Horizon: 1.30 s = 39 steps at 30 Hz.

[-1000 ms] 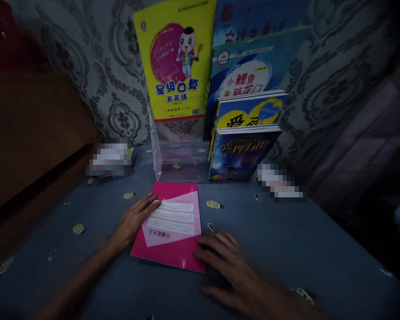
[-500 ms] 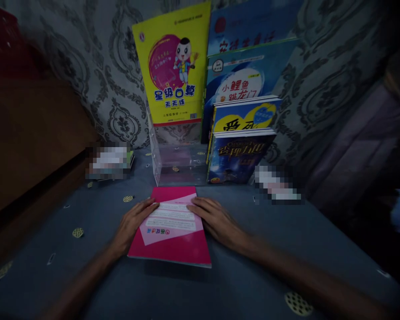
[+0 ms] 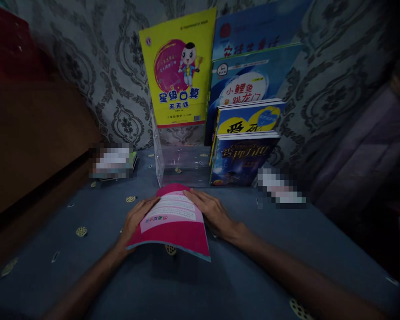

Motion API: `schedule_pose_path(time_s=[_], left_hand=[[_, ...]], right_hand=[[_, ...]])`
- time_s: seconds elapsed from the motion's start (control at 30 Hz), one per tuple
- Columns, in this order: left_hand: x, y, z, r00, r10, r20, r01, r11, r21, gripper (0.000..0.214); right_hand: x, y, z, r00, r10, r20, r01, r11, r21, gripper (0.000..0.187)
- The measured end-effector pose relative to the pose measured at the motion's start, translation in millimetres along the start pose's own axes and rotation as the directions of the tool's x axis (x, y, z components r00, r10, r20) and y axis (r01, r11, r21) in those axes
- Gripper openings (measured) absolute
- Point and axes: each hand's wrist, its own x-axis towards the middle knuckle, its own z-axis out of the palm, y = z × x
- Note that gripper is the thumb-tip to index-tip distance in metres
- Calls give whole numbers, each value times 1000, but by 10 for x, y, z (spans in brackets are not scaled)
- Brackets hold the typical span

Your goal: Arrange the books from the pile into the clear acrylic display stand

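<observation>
A pink paperback book (image 3: pixel 183 233) with a pale text panel is bowed upward in the middle, its near edge raised off the dark cloth. My left hand (image 3: pixel 138 220) grips the book's left edge, fingers on top. On the opposite edge my right hand (image 3: pixel 216 213) is closed the same way; both thumbs are hidden beneath. Just beyond the book stands a clear acrylic rack (image 3: pixel 183 175). A yellow workbook (image 3: pixel 178 71) stands upright at the rack's back left. The rack's right side holds a dark blue book (image 3: pixel 242 158) in front of several others.
Blurred-out stacks of books lie left (image 3: pixel 111 162) and right (image 3: pixel 282 186) of the rack. Patterned wallpaper (image 3: pixel 130 124) rises behind. A brown box-like piece (image 3: pixel 30 146) borders the left side, and a pale curtain-like cloth (image 3: pixel 350 146) hangs at the right.
The pink book has gone from flat to bowed between my hands, its sides pressed down and inward. The view has shifted slightly, so the rack and books sit a little further right.
</observation>
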Motion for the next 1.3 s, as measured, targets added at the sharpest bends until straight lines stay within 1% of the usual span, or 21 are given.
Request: schedule_pose_path(time_s=[0.07, 0.13, 0.33, 0.47, 0.53, 0.6, 0.67, 0.73, 0.8, 0.87, 0.97, 1.07, 1.1, 1.13, 1.2, 1.3], left_hand=[[25, 23, -2, 1000, 1, -10, -1, 1000, -22, 59], [51, 51, -10, 1000, -17, -21, 16, 999, -30, 56], [116, 194, -57, 986, -161, -53, 157, 985, -70, 43], [143, 281, -96, 982, -174, -78, 163, 978, -127, 40], [168, 302, -103, 972, -197, -130, 172, 968, -181, 35], [205, 313, -101, 948, -246, -200, 194, 949, -247, 33], [246, 325, -93, 921, -286, -263, 204, 932, -298, 35], [281, 347, -86, 897, -309, -315, 206, 925, -320, 39], [307, 385, -82, 877, -330, -349, 205, 914, -349, 42], [323, 429, -80, 876, -336, -346, 185, 897, -402, 44], [333, 467, -70, 880, -361, -308, 161, 838, -521, 46], [324, 434, -41, 863, -454, -220, 213, 723, -657, 51], [317, 411, -29, 858, -482, -181, 235, 679, -695, 53], [311, 385, -17, 853, -502, -146, 252, 640, -726, 56], [306, 339, -4, 846, -524, -98, 271, 581, -768, 64], [333, 313, -38, 862, -505, -54, 270, 547, -793, 66]], right_hand=[[-3, -3, 7, 1000, -5, -30, 6, 1000, 21, 53], [-10, -6, 10, 998, -4, -66, 7, 999, 52, 51], [-30, -49, -55, 987, 7, -160, 23, 982, 190, 44], [1, -126, -153, 975, 100, -198, -48, 966, 254, 33], [28, -179, -197, 963, 159, -216, -97, 958, 271, 25], [51, -231, -229, 955, 199, -218, -130, 947, 293, 23], [60, -274, -246, 954, 229, -192, -157, 931, 330, 25], [57, -302, -246, 953, 271, -133, -200, 897, 395, 27], [47, -320, -229, 947, 315, -66, -246, 841, 482, 29], [38, -341, -202, 937, 349, -14, -278, 770, 574, 31], [28, -401, -156, 926, 369, 75, -309, 633, 710, 36], [11, -479, -118, 914, 355, 198, -355, 461, 813, 41], [3, -501, -109, 909, 350, 227, -369, 419, 830, 42], [-5, -517, -101, 904, 350, 245, -380, 394, 837, 43], [-14, -531, -97, 897, 357, 260, -393, 379, 837, 44], [11, -503, -129, 897, 359, 258, -394, 383, 836, 46]])
